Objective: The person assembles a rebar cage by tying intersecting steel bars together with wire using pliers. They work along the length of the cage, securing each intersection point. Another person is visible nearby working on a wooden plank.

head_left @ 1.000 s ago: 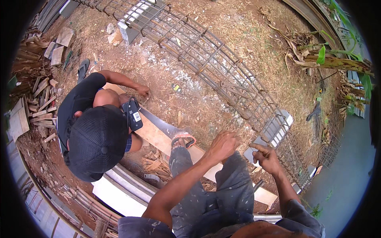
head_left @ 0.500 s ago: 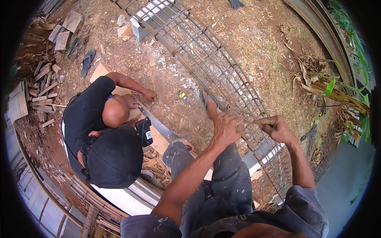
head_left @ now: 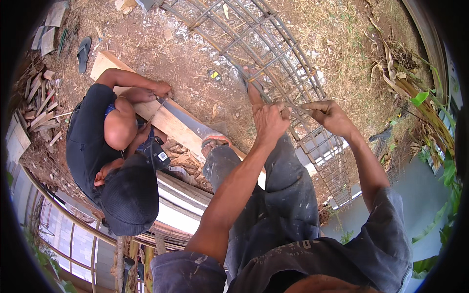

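Observation:
Both my hands are raised over a long cage of tied steel bars, with a thin rod or thick wire stretched between them. My left hand is closed around one end of it. The other end is pinched between the thumb and fingers of my right hand. The thin piece lies in front of the cage, and I cannot tell whether it touches the bars. My sandalled foot is beside the cage's left side.
At my left a person in a black cap crouches over a wooden plank, hands near a grey tapered strip. Scrap wood and a loose sandal lie beyond. Banana-like plants stand at right.
My view has shifted, so the cage sits higher in it. Both hands keep hold of the thin piece. The crouching person's head and arms have moved slightly.

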`<state>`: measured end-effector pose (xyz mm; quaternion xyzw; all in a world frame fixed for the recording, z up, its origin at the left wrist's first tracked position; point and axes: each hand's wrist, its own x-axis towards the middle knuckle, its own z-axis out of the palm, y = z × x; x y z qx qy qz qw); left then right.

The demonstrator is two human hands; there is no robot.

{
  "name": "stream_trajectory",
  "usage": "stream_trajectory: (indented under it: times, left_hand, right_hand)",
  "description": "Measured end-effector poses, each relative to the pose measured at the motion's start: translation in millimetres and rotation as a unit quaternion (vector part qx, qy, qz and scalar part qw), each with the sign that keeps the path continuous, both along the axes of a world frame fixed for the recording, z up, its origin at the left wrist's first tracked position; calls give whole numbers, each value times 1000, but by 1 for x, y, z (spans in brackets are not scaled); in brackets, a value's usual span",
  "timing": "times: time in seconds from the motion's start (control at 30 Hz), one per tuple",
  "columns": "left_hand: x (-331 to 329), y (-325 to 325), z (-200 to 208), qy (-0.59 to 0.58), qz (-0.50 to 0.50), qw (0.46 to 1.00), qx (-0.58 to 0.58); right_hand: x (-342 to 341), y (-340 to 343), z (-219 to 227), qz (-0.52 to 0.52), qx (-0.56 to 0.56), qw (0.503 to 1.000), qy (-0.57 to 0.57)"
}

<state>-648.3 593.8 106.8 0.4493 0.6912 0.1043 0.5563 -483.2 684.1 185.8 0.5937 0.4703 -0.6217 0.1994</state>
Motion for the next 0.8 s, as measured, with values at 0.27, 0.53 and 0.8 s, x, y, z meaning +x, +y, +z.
stream_trajectory:
  times: [0.27, 0.53, 0.8]
  left_hand:
    - [-2, -35, -27, -63, 5, 998, -11]
    - [-60, 87, -51, 29, 127, 990, 47]
    - [-149, 147, -105, 129, 232, 953, 145]
  right_hand:
    - [14, -12, -21, 81, 6, 997, -2]
    - [-71, 106, -43, 125, 116, 985, -13]
    - [-126, 233, -129, 192, 357, 913, 38]
